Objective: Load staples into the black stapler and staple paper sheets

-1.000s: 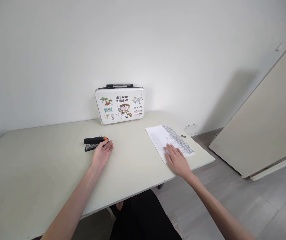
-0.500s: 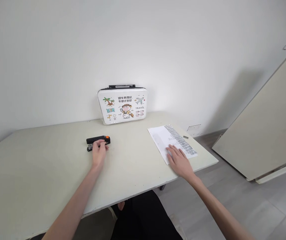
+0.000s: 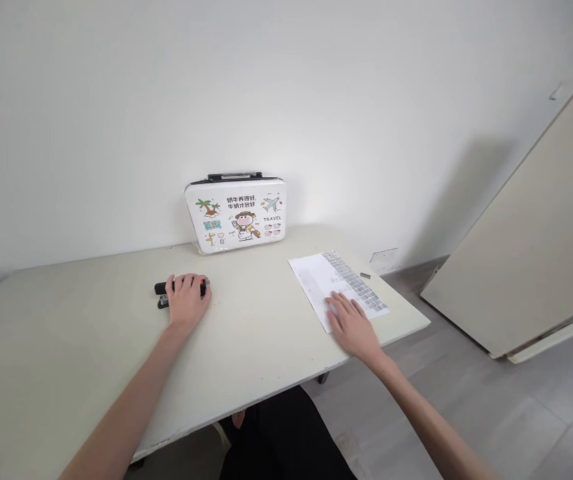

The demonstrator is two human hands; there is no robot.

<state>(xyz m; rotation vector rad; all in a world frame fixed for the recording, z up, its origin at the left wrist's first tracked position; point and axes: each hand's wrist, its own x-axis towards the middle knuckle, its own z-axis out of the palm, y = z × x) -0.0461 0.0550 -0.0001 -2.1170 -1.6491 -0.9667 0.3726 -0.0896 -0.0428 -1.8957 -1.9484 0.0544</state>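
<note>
A black stapler [image 3: 160, 288] with an orange part lies on its side or upright, I cannot tell which, on the left half of the table. My left hand [image 3: 187, 298] is wrapped over its middle and right end, hiding most of it. On the right half lies a printed sheet of paper [image 3: 311, 281] with a grey patterned strip down its right side. My right hand [image 3: 353, 325] rests flat on the sheet's near edge, fingers spread. A small grey strip, perhaps staples [image 3: 365, 275], lies just beyond the paper's right side.
Against the wall stands a white case [image 3: 239, 217] with cartoon prints and a black handle, at the back of the pale table [image 3: 246, 333]. To the right, past the table's edge, a large beige panel [image 3: 521, 267] leans over the grey floor [image 3: 491, 413].
My left hand has gone from pinching at the stapler's near side to covering it from above with the fingers over it. My right hand stays on the paper. The view has shifted slightly.
</note>
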